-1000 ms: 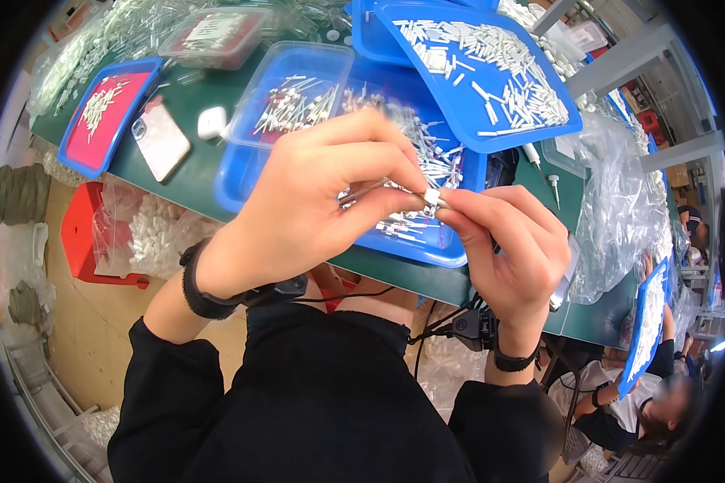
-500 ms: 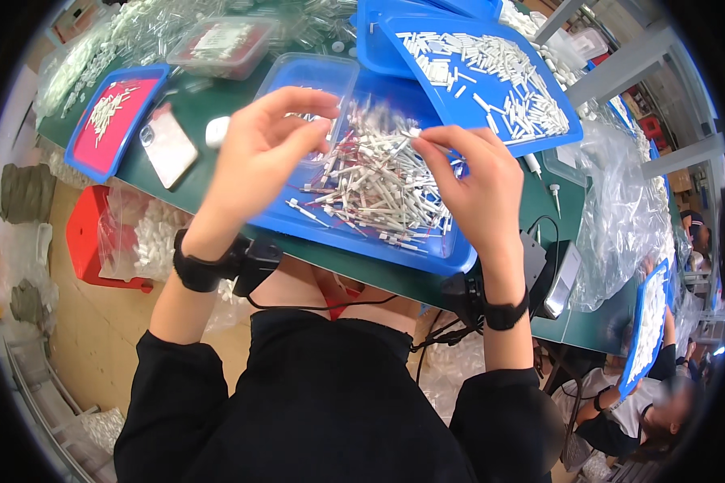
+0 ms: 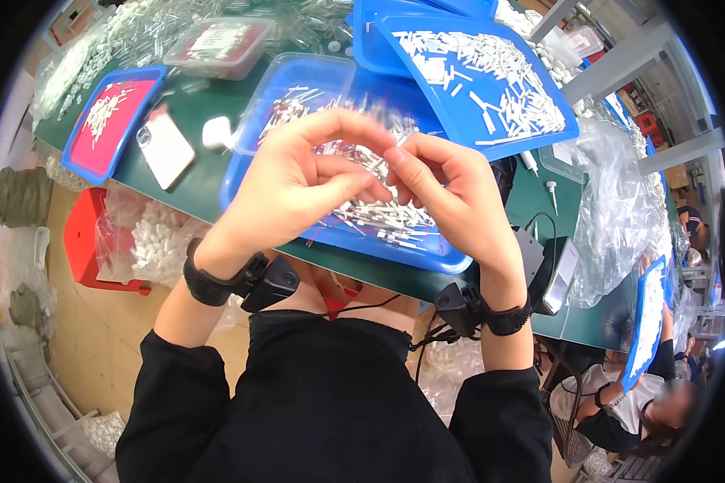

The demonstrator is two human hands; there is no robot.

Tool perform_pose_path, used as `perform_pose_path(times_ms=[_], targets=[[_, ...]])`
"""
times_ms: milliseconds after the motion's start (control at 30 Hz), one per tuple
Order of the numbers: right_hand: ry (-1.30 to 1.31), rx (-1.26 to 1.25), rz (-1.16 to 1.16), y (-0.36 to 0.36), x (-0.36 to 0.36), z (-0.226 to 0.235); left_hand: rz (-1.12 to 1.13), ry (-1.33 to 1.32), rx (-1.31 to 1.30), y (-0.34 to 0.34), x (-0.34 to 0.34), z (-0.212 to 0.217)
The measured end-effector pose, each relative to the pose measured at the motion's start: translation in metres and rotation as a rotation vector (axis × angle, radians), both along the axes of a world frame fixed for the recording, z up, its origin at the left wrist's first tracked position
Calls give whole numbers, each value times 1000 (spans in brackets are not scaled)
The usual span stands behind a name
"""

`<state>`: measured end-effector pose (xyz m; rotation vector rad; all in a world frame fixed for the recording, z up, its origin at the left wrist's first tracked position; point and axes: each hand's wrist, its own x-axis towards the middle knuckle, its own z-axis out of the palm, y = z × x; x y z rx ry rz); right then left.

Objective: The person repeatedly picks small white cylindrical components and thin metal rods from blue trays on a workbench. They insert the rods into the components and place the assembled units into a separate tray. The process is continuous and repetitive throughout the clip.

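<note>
My left hand (image 3: 302, 181) and my right hand (image 3: 451, 185) meet at the fingertips above a blue tray (image 3: 451, 263). The right thumb and fingers are pinched together, and whatever lies between them is hidden. On the left hand, the index finger arches over to the right fingertips while the thumb presses toward the other curled fingers; anything held there cannot be made out. Beneath both hands lies a heap of thin white stick-like parts (image 3: 391, 221), some with reddish bits. A clear plastic tub (image 3: 254, 109) with more such parts sits at the tray's left side.
A second blue tray (image 3: 459, 101) of short white tubes overlaps the first. Further left are a phone (image 3: 166, 149), a white case (image 3: 217, 133), a red-lined blue tray (image 3: 76, 153) and a lidded box (image 3: 217, 48). Clear plastic bags (image 3: 612, 209) lie right; a co-worker (image 3: 620, 410) holds another tray.
My left hand has moved right and down, and my right hand slightly left, so their fingertips now meet. Earlier they were apart, with a thin white piece at the right fingertips.
</note>
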<state>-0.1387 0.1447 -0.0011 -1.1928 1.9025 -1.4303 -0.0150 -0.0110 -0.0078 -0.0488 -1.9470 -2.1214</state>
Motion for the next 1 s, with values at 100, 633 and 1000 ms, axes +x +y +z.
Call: perform_pose_path(times_ms=[100, 633, 1000], targets=[[-69, 3, -12, 2, 0, 0, -27, 15, -6, 2, -2, 4], [-201, -57, 15, 5, -2, -3, -72, -112, 225, -3, -11, 1], [568, 73, -484, 12, -94, -15, 131, -152, -212, -8, -5, -9]])
